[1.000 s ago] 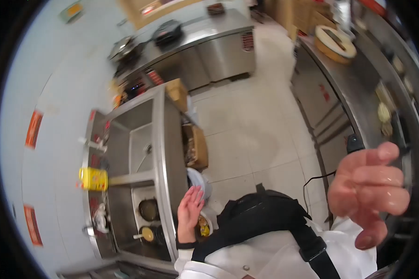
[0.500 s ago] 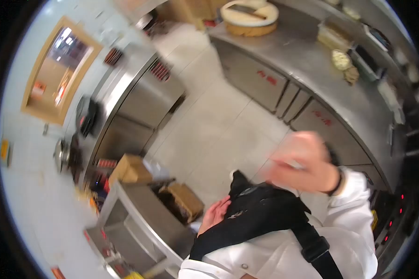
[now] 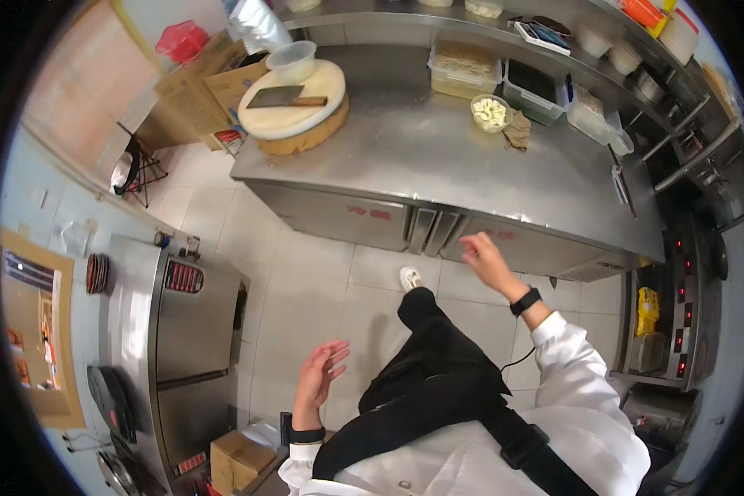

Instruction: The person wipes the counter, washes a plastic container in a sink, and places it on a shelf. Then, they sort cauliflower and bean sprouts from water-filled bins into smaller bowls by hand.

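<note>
My left hand (image 3: pixel 319 373) hangs open over the tiled floor (image 3: pixel 306 289), fingers spread, holding nothing. My right hand (image 3: pixel 484 259) is stretched forward with loose fingers, empty, just in front of the steel counter's cabinet drawers (image 3: pixel 435 232). Both wrists carry a black band. A round wooden chopping block (image 3: pixel 299 112) with a cleaver (image 3: pixel 283 97) and a clear plastic tub (image 3: pixel 292 59) on it sits at the counter's left end.
The steel counter (image 3: pixel 438 157) holds a bowl of pale pieces (image 3: pixel 491 112) and several food containers (image 3: pixel 504 74). Cardboard boxes (image 3: pixel 207 78) stand at the back left, a steel fridge unit (image 3: pixel 178 322) at the left, a cooker panel with red lights (image 3: pixel 684 298) at the right.
The view has swung from the sink side round to the steel counter. My right hand moved from close to the camera out toward the cabinet drawers; my left hand swung out over the floor.
</note>
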The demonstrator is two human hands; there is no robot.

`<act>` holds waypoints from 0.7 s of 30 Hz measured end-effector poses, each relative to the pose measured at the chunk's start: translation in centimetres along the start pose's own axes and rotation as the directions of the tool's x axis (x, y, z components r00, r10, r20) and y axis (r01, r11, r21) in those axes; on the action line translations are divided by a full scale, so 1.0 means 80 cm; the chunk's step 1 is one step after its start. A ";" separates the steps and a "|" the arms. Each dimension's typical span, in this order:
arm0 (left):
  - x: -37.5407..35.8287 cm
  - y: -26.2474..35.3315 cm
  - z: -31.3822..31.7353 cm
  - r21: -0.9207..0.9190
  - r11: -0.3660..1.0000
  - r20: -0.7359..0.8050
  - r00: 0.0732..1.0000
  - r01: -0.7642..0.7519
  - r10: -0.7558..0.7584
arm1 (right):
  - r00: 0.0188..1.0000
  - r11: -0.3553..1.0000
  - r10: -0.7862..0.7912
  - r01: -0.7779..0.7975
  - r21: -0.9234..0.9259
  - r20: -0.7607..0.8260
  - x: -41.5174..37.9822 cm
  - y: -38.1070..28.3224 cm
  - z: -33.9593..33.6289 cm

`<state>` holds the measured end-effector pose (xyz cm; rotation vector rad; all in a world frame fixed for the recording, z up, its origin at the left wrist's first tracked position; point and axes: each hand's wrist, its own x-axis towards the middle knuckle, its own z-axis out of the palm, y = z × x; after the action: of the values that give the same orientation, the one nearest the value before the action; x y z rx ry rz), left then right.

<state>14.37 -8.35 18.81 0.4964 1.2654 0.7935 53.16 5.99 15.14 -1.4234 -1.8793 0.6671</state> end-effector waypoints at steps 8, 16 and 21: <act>0.180 0.108 0.111 -0.074 0.984 0.109 0.982 0.161 -0.152 | 0.873 0.877 0.100 -0.304 -0.372 -0.477 0.259 0.330 -0.132; 0.297 0.242 0.159 0.028 0.993 -0.053 0.992 0.118 -0.116 | 0.891 0.660 0.295 -0.451 -0.601 -0.344 0.369 0.445 -0.175; 0.332 0.290 0.158 0.073 0.988 -0.048 0.990 0.137 -0.134 | 0.791 0.731 0.367 -0.571 -0.375 -0.489 0.236 0.416 -0.136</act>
<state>23.32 27.97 21.63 0.4512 1.3584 0.6460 78.76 33.16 1.44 -2.2484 -1.4134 0.0696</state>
